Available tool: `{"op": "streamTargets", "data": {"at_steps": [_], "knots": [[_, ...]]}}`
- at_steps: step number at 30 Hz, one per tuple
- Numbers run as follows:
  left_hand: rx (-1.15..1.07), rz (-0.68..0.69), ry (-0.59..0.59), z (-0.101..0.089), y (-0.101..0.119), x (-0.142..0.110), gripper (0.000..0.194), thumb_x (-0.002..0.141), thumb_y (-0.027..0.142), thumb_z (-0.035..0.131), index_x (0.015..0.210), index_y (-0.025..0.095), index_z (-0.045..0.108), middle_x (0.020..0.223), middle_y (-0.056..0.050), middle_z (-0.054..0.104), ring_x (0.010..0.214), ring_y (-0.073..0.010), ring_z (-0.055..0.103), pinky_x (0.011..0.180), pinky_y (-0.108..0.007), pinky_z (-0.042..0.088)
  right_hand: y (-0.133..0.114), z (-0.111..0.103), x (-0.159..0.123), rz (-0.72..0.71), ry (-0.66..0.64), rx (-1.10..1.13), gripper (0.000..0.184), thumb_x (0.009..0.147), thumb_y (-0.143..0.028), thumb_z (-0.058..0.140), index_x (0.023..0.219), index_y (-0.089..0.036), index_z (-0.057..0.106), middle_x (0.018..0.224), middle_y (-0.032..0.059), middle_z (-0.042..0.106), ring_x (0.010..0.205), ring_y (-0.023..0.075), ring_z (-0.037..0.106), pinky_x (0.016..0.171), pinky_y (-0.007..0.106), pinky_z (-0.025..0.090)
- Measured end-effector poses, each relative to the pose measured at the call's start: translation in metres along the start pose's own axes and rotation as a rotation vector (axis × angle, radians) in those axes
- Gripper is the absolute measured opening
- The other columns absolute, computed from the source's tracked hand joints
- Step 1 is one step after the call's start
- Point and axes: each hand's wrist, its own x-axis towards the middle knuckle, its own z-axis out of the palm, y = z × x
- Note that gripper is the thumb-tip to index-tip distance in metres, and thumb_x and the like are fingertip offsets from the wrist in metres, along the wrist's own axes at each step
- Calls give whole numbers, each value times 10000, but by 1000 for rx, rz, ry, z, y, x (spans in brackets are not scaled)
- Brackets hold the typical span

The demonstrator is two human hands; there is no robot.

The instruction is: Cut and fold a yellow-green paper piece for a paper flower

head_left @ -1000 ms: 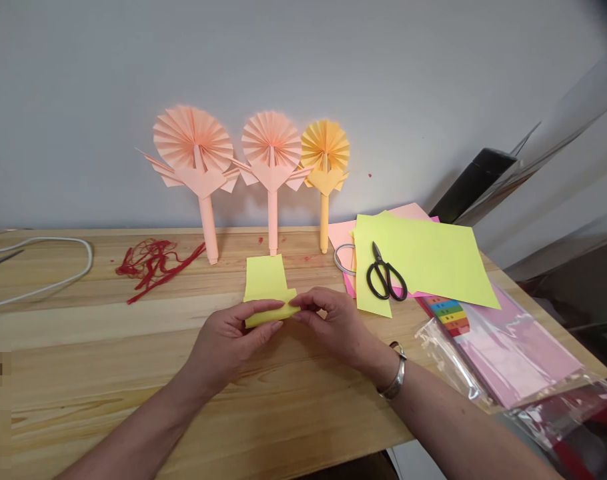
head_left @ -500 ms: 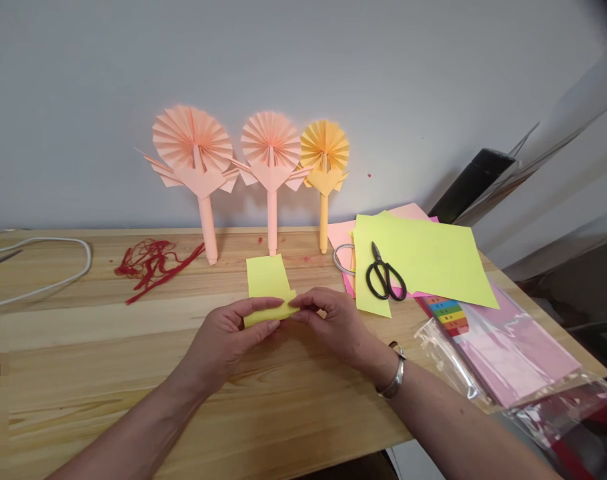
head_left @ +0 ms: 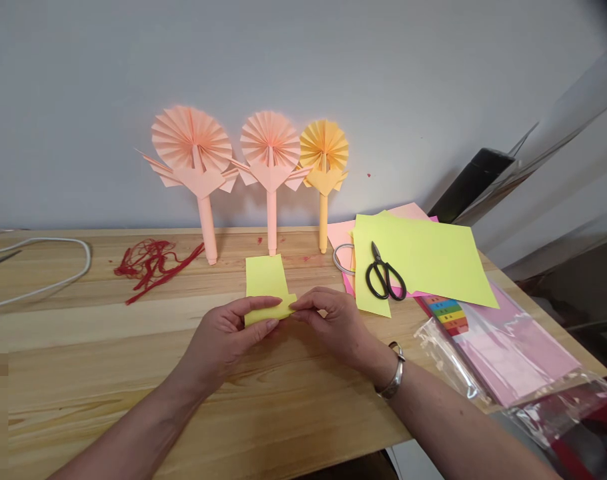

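A piece of yellow paper [head_left: 266,280] lies on the wooden table [head_left: 98,347] in front of me, its near end folded up. My left hand [head_left: 228,337] pinches that fold between thumb and fingers from the left. My right hand [head_left: 331,327] pinches the fold's right end, fingertips almost meeting those of my left hand. A metal bangle [head_left: 394,373] circles my right wrist. Black-handled scissors [head_left: 386,280] rest on a yellow sheet [head_left: 423,263], to the right of my right hand.
Several paper fans on sticks [head_left: 271,150] lean against the wall behind. Red thread [head_left: 153,267] and a white cable [head_left: 43,263] lie on the left. Pink sheets [head_left: 341,243], a metal ring [head_left: 343,259] and pink paper in a plastic bag [head_left: 508,353] are on the right.
Both hands stay on the fold of the yellow paper. The whole scene has shifted slightly left in the view.
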Motion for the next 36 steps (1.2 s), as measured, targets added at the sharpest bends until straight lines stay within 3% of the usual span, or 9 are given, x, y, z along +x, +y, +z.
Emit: {"op": "streamTargets", "data": {"at_steps": [6,13,20,36], "knots": [[111,108,33,0,-3,0,390,627,404,738,969,220,708,786,-40,765,736,-210,700,635,-278,553,2,-1,1,8,18,-11,112,785,-135,615,787,-213,695,779,24,679,731,147,627,687,267,509],[258,224,179,3,-5,-2,374,636,431,710,938,211,727,736,-35,758,683,-204,681,641,-284,536,1,-4,3,5,50,-19,115,787,-118,604,767,-201,681,764,26,674,716,144,622,659,260,498],[260,208,231,3,-4,-2,365,628,437,718,916,212,725,694,-22,744,635,-184,665,567,-249,507,-2,-7,5,4,71,-30,124,788,-110,589,742,-199,662,747,22,663,704,145,615,646,262,495],[192,192,222,3,-1,0,220,610,376,728,779,236,730,665,7,755,641,-165,688,602,-214,533,-1,-6,5,-22,80,-51,136,774,-70,592,740,-183,659,742,17,657,696,128,608,636,238,489]]}}
